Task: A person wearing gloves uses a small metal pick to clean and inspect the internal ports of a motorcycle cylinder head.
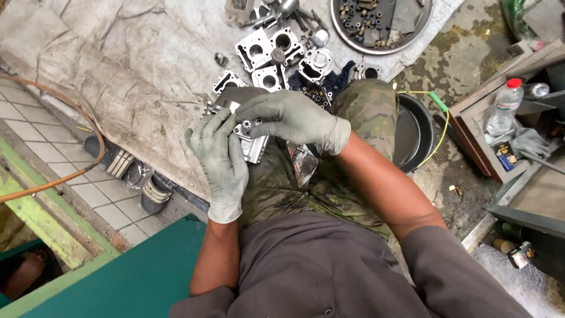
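A single head-worn camera looks almost straight down from above the person's chest, close over the lap. Both gloved hands sit just left of the frame's centre, the left hand (pixel 220 165) touching the right hand (pixel 291 118). Beyond the fingers, toward the top edge, the view reaches a cloth (pixel 118 70) on the floor; nearer than the fingers lie the forearms and shirt.

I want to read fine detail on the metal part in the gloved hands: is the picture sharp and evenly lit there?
Head view: soft, even daylight, no hard shadows; the metal part between left hand and right hand is fairly sharp, slight sheen; edges bow from wide-angle distortion.
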